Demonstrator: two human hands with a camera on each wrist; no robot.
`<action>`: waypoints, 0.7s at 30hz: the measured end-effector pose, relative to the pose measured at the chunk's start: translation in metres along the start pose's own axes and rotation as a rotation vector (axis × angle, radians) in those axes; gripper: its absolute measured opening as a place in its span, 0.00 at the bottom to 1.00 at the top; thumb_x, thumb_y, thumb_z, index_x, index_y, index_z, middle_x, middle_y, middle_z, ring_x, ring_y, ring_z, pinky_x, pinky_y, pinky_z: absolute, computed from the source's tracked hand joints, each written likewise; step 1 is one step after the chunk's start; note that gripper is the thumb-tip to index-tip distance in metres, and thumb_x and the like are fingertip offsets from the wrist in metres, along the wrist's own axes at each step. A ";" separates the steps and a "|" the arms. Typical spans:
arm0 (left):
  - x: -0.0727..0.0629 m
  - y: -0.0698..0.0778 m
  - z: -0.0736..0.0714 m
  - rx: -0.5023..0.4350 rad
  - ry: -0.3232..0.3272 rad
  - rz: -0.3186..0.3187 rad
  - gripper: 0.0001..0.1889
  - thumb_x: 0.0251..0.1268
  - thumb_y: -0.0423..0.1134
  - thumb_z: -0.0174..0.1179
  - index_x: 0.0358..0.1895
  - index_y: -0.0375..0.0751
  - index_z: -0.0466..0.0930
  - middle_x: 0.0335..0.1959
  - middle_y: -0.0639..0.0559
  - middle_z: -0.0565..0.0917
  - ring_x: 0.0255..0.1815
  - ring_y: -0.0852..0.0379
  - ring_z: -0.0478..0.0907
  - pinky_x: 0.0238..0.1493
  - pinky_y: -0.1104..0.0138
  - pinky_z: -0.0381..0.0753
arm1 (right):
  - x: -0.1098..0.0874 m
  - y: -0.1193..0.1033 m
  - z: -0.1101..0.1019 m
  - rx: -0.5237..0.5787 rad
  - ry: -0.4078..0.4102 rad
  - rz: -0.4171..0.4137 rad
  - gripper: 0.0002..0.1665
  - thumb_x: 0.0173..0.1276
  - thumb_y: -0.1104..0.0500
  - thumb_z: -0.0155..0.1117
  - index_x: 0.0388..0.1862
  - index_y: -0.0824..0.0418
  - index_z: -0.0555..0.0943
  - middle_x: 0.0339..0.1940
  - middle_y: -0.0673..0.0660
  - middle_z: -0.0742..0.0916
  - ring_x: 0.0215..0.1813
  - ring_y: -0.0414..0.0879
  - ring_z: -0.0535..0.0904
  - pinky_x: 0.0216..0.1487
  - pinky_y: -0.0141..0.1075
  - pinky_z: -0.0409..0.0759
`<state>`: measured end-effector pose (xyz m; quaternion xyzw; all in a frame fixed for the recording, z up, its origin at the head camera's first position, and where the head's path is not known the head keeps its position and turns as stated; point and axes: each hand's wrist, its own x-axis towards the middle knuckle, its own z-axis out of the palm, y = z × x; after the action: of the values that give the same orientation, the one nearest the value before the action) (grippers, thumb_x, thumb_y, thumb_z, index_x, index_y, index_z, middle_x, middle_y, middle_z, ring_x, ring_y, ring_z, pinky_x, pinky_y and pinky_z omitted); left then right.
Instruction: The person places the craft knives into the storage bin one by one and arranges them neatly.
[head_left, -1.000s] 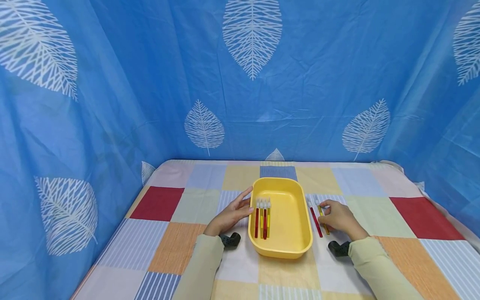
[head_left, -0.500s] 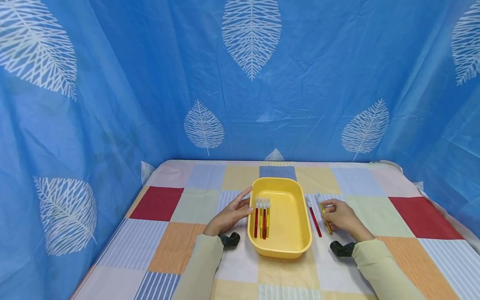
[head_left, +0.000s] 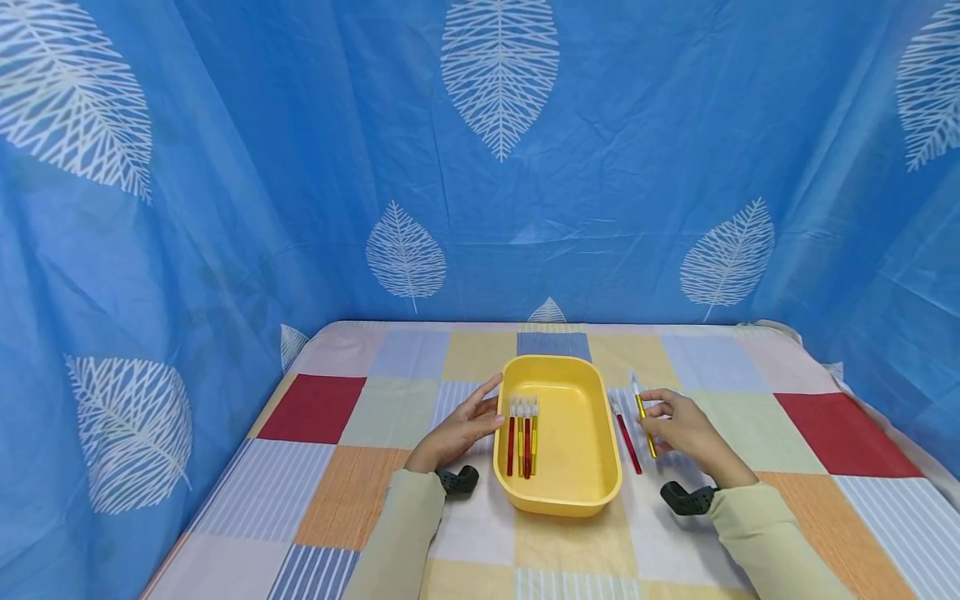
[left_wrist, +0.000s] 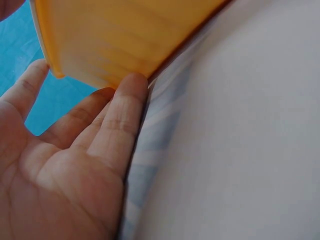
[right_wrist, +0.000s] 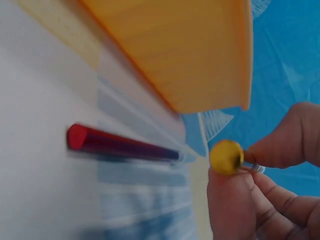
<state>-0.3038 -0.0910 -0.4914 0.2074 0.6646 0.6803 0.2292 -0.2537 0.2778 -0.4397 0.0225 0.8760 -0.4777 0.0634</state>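
My right hand point(head_left: 682, 429) pinches a slim gold pen-like stick point(head_left: 645, 429) with a whitish clear tip pointing away from me. In the right wrist view the gold stick point(right_wrist: 226, 157) shows its round end between thumb and finger. Just left of it a similar red stick point(head_left: 628, 442) lies on the cloth. My left hand point(head_left: 461, 431) touches the left side of a yellow tray point(head_left: 562, 507). In the left wrist view its extended fingers point(left_wrist: 120, 115) rest against the outer wall. Several red and gold sticks point(head_left: 523, 446) lie side by side along the tray's left inside.
A patchwork cloth point(head_left: 397, 492) covers the table. Blue curtains point(head_left: 615, 208) with white leaf prints hang behind and at both sides. The tray stands between both hands, its right wall close to the red stick.
My right hand has lifted the gold stick from beside the red one and shifted slightly right, the tip now reaching farther forward. The left hand and tray stay in place.
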 end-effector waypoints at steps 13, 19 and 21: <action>0.001 0.000 0.000 -0.003 -0.003 -0.002 0.43 0.84 0.31 0.54 0.92 0.51 0.42 0.87 0.34 0.58 0.87 0.36 0.57 0.82 0.44 0.64 | -0.009 -0.015 0.001 0.007 -0.002 -0.113 0.31 0.80 0.66 0.65 0.76 0.75 0.69 0.49 0.65 0.85 0.39 0.51 0.86 0.33 0.39 0.90; 0.001 0.000 0.000 -0.008 -0.005 0.005 0.42 0.84 0.31 0.54 0.92 0.50 0.42 0.86 0.33 0.58 0.86 0.36 0.57 0.82 0.44 0.63 | -0.012 -0.025 0.003 0.021 -0.002 -0.141 0.31 0.80 0.66 0.65 0.76 0.74 0.70 0.49 0.66 0.85 0.39 0.52 0.87 0.33 0.39 0.90; 0.001 -0.001 0.000 -0.008 -0.003 0.003 0.42 0.84 0.31 0.54 0.92 0.50 0.42 0.87 0.33 0.58 0.86 0.36 0.57 0.82 0.44 0.63 | -0.013 -0.028 0.004 0.032 -0.005 -0.141 0.31 0.79 0.66 0.65 0.76 0.75 0.70 0.49 0.67 0.85 0.37 0.51 0.87 0.32 0.39 0.90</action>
<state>-0.3046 -0.0908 -0.4922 0.2086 0.6613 0.6828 0.2301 -0.2429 0.2592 -0.4170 -0.0395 0.8674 -0.4950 0.0312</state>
